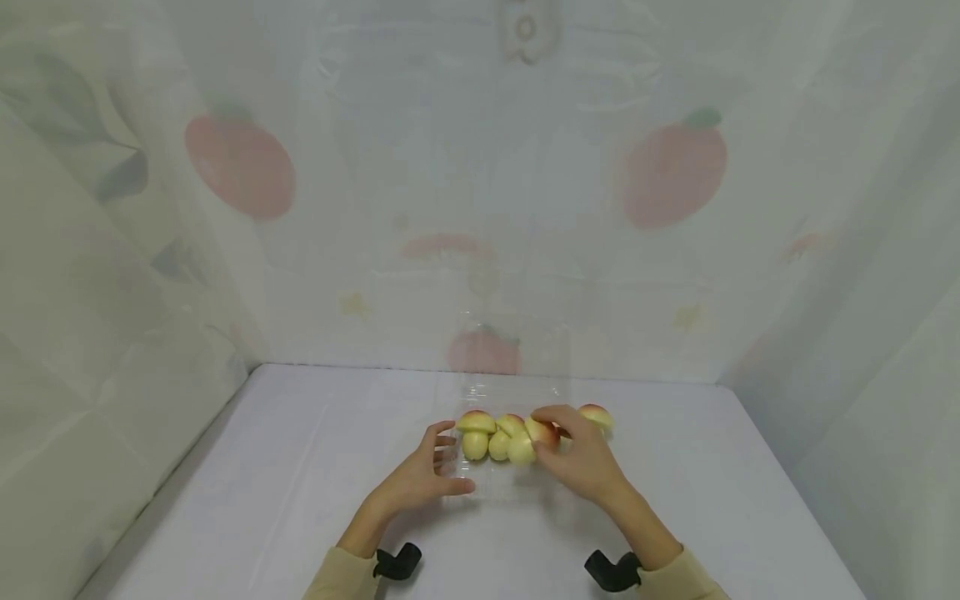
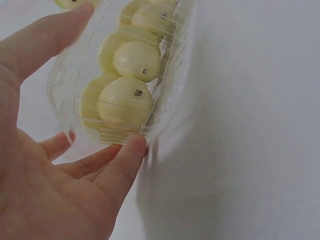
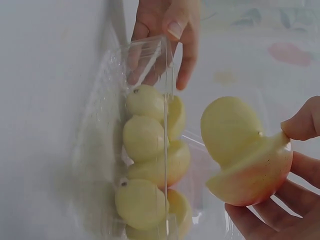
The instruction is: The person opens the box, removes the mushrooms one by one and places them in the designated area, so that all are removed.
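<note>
A clear plastic box (image 1: 487, 487) with a raised lid (image 1: 543, 350) stands on the table and contains several yellow toy mushrooms (image 3: 142, 202) with reddish caps. My left hand (image 1: 420, 477) holds the box at its left end, the thumb by the front rim and fingertips (image 2: 135, 145) at the end wall. Over the box, my right hand (image 1: 581, 458) pinches another toy mushroom (image 3: 247, 165) by its cap, between thumb and fingers. In the right wrist view that mushroom is apart from those inside. Part of the box's right side is hidden behind my right hand.
Beyond my right hand lies one more toy mushroom (image 1: 596, 417), partly covered by the fingers. The white table (image 1: 262, 475) is bounded at the back and sides by hanging curtains (image 1: 360, 208) with fruit prints. Black wrist mounts (image 1: 397, 561) sit at both sleeves.
</note>
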`<state>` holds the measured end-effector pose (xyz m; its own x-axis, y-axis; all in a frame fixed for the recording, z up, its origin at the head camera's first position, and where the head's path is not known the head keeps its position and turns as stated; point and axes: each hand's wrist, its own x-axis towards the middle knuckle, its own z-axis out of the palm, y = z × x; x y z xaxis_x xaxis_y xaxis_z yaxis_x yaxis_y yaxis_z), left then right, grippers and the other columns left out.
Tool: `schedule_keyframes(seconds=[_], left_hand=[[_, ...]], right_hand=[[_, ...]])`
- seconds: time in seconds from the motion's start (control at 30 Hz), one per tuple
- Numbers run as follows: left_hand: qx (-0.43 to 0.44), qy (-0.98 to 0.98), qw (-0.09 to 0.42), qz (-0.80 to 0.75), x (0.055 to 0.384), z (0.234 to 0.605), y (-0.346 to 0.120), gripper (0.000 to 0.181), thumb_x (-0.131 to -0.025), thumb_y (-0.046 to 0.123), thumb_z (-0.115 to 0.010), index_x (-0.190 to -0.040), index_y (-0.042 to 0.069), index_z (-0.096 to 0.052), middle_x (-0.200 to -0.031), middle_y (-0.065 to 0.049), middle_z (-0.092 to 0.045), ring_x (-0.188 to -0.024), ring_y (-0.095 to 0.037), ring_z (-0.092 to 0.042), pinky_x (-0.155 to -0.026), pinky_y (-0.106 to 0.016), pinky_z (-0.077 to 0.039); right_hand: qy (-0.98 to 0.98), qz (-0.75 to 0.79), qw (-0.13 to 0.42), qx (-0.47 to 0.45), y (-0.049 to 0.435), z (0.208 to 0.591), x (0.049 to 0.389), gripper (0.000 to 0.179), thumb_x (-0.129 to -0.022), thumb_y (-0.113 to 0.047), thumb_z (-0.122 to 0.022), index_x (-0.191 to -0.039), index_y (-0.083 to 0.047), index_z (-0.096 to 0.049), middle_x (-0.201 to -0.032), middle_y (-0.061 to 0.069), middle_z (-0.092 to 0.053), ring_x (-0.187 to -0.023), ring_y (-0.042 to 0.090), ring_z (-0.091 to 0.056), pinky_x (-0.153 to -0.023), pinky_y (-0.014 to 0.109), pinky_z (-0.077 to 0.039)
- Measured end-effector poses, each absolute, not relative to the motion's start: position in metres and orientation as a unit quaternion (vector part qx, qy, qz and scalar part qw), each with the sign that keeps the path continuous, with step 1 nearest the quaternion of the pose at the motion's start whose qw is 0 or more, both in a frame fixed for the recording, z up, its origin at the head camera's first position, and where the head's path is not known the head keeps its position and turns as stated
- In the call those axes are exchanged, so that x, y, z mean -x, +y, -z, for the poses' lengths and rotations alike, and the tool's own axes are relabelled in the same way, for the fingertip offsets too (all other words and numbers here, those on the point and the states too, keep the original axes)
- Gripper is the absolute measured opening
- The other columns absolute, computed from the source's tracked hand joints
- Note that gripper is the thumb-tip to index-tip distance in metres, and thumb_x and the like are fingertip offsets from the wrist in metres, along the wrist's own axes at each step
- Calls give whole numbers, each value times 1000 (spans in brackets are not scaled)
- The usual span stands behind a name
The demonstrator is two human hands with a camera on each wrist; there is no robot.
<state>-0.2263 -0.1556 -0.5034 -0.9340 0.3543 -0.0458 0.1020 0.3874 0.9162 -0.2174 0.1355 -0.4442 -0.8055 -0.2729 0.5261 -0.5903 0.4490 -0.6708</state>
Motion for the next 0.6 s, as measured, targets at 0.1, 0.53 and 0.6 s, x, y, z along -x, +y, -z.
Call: schedule_keyframes(seconds=[0.1,0.53,0.6], left_hand=[[-141,825,115,-535,227,504,-156,107,-79,30,-90,-157,7,-20,-149,-23,-41,-137,-45,-42,-112,-56,-39],[-139,827,111,-533,226,506,-155,107,-78,31,-90,-157,8,-22,-148,-23,-42,-136,-46,-43,-111,-56,-40],[-134,827,113,-535,226,505,-155,107,-78,30,-90,-157,9,-22,-149,-22,-42,-137,-45,-43,-111,-55,-40]], right_hand=[[-836,-456,173,-251,142,443,217,38,-78,3,-75,-115,-4,-70,-115,4,-71,-107,24,-65,-87,46,-58],[-837,-455,188,-239,169,441,221,38,-81,4,-73,-118,-6,-71,-118,5,-71,-107,23,-65,-91,40,-57],[-835,-459,190,-239,173,440,221,38,-82,4,-72,-118,-7,-71,-118,5,-71,-107,23,-65,-91,40,-57]])
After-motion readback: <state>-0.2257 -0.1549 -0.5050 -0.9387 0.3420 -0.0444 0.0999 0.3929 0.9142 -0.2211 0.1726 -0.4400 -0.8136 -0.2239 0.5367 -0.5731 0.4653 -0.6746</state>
